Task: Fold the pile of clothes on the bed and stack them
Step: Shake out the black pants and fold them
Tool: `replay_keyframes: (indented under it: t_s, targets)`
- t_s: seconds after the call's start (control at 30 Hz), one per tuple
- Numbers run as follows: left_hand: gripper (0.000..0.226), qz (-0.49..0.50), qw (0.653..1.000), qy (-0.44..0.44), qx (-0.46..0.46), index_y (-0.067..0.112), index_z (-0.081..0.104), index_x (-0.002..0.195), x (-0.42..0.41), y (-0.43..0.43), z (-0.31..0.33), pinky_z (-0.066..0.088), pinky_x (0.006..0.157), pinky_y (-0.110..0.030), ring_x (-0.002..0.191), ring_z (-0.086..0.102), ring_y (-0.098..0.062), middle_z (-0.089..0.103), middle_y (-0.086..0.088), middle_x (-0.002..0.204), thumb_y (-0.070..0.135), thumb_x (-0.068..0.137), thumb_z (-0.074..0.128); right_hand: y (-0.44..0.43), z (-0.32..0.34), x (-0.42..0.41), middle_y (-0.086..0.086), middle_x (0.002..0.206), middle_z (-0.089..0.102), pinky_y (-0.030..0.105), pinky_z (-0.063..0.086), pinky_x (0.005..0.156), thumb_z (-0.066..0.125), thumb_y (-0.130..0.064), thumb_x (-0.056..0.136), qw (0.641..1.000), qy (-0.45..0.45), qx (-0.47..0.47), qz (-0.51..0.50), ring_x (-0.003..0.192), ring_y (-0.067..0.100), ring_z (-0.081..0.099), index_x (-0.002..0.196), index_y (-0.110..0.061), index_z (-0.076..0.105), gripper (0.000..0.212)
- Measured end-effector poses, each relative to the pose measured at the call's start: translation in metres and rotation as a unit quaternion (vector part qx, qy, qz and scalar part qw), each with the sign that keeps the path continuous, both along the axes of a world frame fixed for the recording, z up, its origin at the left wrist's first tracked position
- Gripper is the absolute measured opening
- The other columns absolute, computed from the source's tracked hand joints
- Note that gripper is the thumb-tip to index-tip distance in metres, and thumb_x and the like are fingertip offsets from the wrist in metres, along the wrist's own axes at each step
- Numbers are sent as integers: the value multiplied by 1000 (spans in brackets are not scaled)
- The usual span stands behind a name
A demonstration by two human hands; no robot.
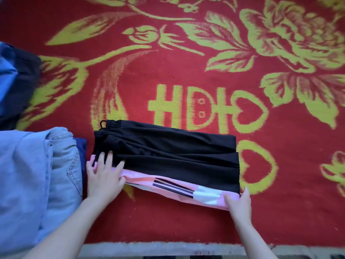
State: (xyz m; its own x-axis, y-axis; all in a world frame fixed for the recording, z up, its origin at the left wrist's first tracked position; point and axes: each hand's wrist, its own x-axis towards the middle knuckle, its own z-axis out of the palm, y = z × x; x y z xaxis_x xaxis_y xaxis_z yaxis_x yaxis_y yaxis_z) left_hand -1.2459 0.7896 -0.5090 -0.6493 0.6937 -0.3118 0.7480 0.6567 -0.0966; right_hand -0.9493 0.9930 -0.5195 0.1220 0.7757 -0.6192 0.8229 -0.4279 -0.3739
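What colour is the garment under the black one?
Garment: pink, with black and white bands; head view.

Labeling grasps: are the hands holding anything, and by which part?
Right hand grips the pink garment by its right end. Left hand presses flat on the black garment.

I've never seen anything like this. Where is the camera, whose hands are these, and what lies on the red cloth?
No machine here: a person wears a camera on the head, looking down at their own hands. A red flowered blanket covers the bed. On it lies a folded black garment on top of a pink garment. The left hand rests flat on their left end; the right hand pinches the pink garment's right end. Folded jeans lie at the left.
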Motion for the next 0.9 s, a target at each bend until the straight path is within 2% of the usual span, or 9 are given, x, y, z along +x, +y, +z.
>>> replay_keyframes:
  t_s: [0.13,0.3,0.37,0.43,0.57,0.67,0.73,0.83,0.9]
  targets:
    - [52,71,997,-2,-26,28,56,128,-19,-2,11,15,106,-58,139,20,-36,32,-9,150,36,78,66,9,12,-10,11,67,52,26,35,48,57,-4,71,988,94,-36,-119,63,22,45,86,8,58,19]
    - [59,112,990,-83,22,17,36,139,-37,-2,14,16,112,-42,142,12,-26,20,0,154,24,84,57,6,69,-54,5,56,33,36,21,52,54,-11,75,982,100,127,-95,62,24,29,56,-9,36,26]
    - [61,163,965,-165,121,13,39,136,-40,-4,10,24,108,-39,136,25,-27,31,-4,149,14,79,60,-15,90,-88,6,59,47,35,26,59,50,-20,69,974,130,177,-47,65,29,39,65,-11,56,12]
    - [59,260,892,-259,264,8,42,134,-45,-2,12,33,98,-32,117,46,-23,45,-12,134,3,77,57,-42,100,-129,5,67,60,30,36,70,49,-22,68,961,198,193,15,68,22,50,101,-10,71,41]
    - [30,467,623,-428,459,4,50,122,-59,4,28,41,89,-23,105,58,-16,49,-22,131,2,95,38,-97,105,-207,-2,67,59,30,26,86,36,-37,71,866,276,198,367,76,25,54,114,-24,67,54]
    - [37,505,555,-474,460,12,50,124,-65,1,33,43,83,-27,95,58,-15,52,-15,127,31,100,29,-114,90,-222,1,114,61,36,23,99,47,-40,89,767,246,29,592,115,24,41,135,-30,48,47]
    - [47,506,594,-452,433,12,41,136,-63,-2,30,40,90,-32,110,51,-20,50,-13,135,39,99,31,-118,67,-207,0,115,61,36,37,96,50,-38,88,780,248,66,571,115,23,47,132,-26,53,45]
    - [67,371,856,-176,314,9,37,139,-44,-4,27,30,103,-40,127,40,-27,45,-12,140,44,84,51,-112,36,-171,2,100,67,34,56,72,45,-39,77,829,127,226,495,97,24,62,109,-19,66,44]
    - [70,108,949,25,297,7,39,134,-26,-8,14,26,104,-46,127,35,-35,43,-19,137,44,76,51,-110,18,-150,9,112,65,39,56,76,49,-45,74,802,41,240,546,110,27,53,115,-20,58,49]
